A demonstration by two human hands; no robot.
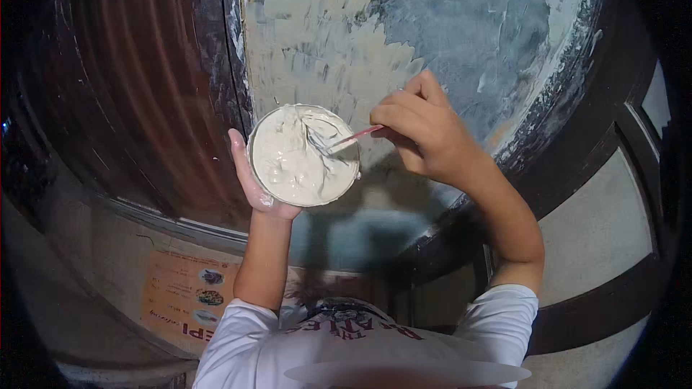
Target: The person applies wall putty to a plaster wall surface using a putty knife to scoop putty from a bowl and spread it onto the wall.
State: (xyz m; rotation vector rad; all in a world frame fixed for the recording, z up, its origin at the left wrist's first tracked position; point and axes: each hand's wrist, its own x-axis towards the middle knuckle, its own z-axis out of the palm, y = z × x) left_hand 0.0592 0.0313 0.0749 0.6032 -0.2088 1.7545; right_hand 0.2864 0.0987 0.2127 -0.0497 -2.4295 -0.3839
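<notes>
A round tub [251, 145] full of thick, creamy putty-like paste [285, 162] rests in my left hand [252, 187]. My thumb or a finger runs along its left side, and the rest of the hand is hidden beneath it. Pale smears mark the skin near the wrist. My right hand [422, 130] pinches a thin red-handled tool [366, 132] from the right. The tool slants down to the left, its pale coated end in the paste, so its tip's shape is hidden. Grooves and folds show in the paste around it.
Beyond the tub stretches a blue-grey surface [461, 21] with a patch of cream paste [310, 36] spread on it. Dark reddish-brown ribbed panelling [137, 86] stands on the left. An orange printed sheet [187, 288] lies lower left. Dark-framed pale panels [598, 209] are at the right.
</notes>
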